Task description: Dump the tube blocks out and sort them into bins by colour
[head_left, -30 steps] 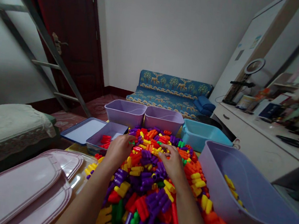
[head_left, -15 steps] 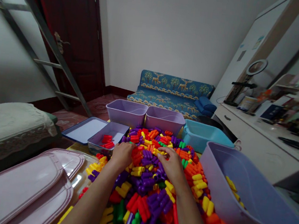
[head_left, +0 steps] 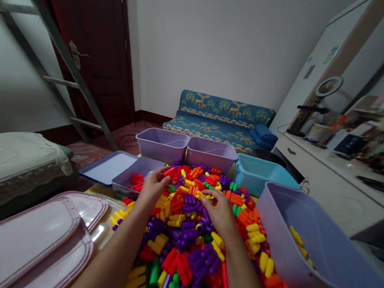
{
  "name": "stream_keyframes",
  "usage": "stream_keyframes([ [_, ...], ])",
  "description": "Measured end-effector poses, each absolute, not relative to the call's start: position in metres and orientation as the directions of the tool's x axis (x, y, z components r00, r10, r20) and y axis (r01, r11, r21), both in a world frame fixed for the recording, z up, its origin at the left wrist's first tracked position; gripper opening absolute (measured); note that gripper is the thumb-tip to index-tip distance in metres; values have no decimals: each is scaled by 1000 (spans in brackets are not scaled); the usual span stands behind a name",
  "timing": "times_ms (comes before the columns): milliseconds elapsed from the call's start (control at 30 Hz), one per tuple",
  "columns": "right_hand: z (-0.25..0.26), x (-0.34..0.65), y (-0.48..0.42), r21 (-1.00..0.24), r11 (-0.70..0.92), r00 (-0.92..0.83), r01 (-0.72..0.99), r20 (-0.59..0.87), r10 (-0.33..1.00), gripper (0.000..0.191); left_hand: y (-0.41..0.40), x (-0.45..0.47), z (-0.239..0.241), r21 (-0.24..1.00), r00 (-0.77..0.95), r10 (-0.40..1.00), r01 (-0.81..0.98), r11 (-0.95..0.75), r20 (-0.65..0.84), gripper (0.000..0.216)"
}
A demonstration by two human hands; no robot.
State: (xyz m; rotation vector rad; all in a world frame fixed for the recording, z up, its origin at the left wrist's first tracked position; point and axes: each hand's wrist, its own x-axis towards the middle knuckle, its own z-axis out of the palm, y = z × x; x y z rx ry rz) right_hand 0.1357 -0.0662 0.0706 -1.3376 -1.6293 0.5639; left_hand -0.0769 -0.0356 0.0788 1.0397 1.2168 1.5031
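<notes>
A big heap of coloured plastic blocks (head_left: 195, 237) in red, orange, yellow, purple and green covers the table in front of me. My left hand (head_left: 152, 188) is raised at the heap's far left edge, pinching a red block (head_left: 170, 171) at its fingertips. It hovers beside a small lavender bin (head_left: 146, 165) that holds a few red blocks (head_left: 135, 181). My right hand (head_left: 219, 212) lies palm down on the heap's middle, fingers curled over purple and yellow blocks.
Two lavender bins (head_left: 162, 145) (head_left: 211, 154) and a blue bin (head_left: 261, 172) stand behind the heap. A large lavender tub (head_left: 311, 250) with yellow blocks sits right. Pink lids (head_left: 29, 236) lie left, a blue lid (head_left: 106, 167) beyond. A bed, ladder, sofa and white counter surround.
My left hand has lifted off the heap with a red block and moved up and left toward the small bin. My right hand has barely shifted.
</notes>
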Motion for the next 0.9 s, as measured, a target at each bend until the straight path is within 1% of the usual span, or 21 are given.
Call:
stream_keyframes([
  [33,71,136,-66,-806,302,18,508,360,933,19,-37,-78,83,946,-247,969,-314,-85,6,41],
  [67,71,135,-67,-807,300,17,509,358,934,20,-38,-79,88,878,-250,967,-474,-70,-58,43],
  [133,72,135,-67,-806,299,12,512,354,935,20,-40,-82,98,689,-218,957,-724,-28,-191,43],
  [200,72,135,-67,-803,299,1,515,349,937,22,-42,-87,105,499,-183,934,-867,-6,-307,42],
  [267,72,135,-67,-802,300,-7,517,346,938,22,-42,-92,108,382,-192,905,-924,-36,-379,43],
  [333,71,135,-67,-800,304,-13,517,348,937,23,-42,-97,107,348,-235,886,-933,-90,-400,49],
  [467,71,135,-66,-796,304,-13,523,349,937,22,-42,-100,105,356,-273,881,-925,-130,-387,63],
  [533,70,135,-66,-795,305,-11,524,351,936,22,-43,-98,106,398,-273,878,-911,-105,-393,63],
  [567,70,135,-66,-795,305,-11,525,352,936,21,-43,-96,106,447,-278,875,-891,-80,-397,61],
  [600,70,135,-66,-794,304,-12,526,351,936,22,-43,-95,107,521,-290,878,-852,-55,-382,57],
  [633,70,135,-66,-793,303,-14,528,348,937,22,-44,-93,107,621,-308,889,-783,-35,-338,52],
  [667,70,135,-66,-792,301,-18,531,345,938,22,-45,-93,108,738,-325,908,-675,-27,-265,47],
  [700,70,135,-66,-791,299,-19,534,342,939,22,-48,-93,110,856,-327,931,-516,-31,-164,42],
  [733,70,135,-66,-789,298,-20,537,341,940,21,-51,-93,112,952,-306,951,-301,-51,-46,39],
  [767,71,135,-66,-788,297,-22,539,339,941,21,-55,-95,115,996,-262,963,-38,-78,65,37],
  [800,71,135,-66,-789,296,-25,539,336,941,21,-59,-96,118,965,-204,968,245,-94,147,36],
  [833,72,135,-67,-790,295,-28,538,333,942,21,-64,-98,122,858,-143,972,505,-91,188,34],
  [867,73,135,-67,-791,294,-32,536,329,944,21,-69,-99,125,705,-84,978,705,-79,193,31],
  [900,73,135,-67,-792,293,-35,535,325,945,21,-74,-100,128,547,-29,986,835,-68,167,30],
])
